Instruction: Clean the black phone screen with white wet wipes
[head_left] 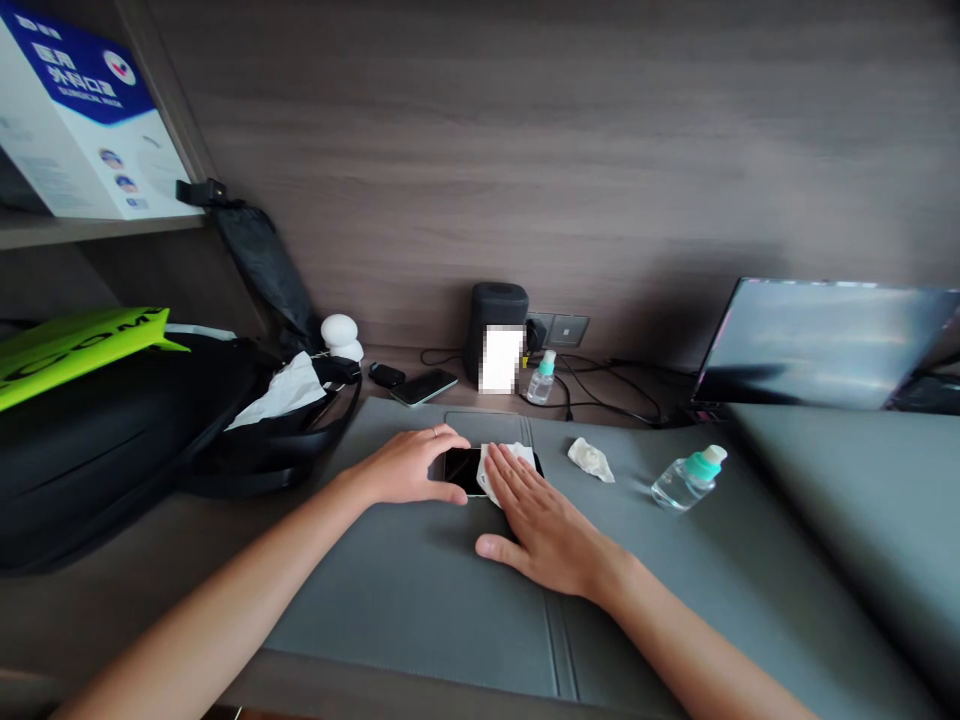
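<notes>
A dark smartphone (461, 470) lies flat on the grey desk mat (420, 590). My left hand (409, 467) holds its left end, with the thumb along the near edge and the fingers along the far edge. On top of the phone is a white tissue (487, 485), partly covered by my right hand (544, 525). That hand lies flat, its fingers stretched out and pressing the tissue onto the screen, the thumb spread to the side. A crumpled tissue (591, 459) rests to the right, near a clear bottle with a teal cap (684, 482).
A second phone (424, 387), a small spray bottle (541, 380) and a black speaker-like device (499, 300) stand or lie at the back. Cables (622, 390) run along the wall. A black bag (135, 440) sits left; a laptop-like screen (817, 345) is at right.
</notes>
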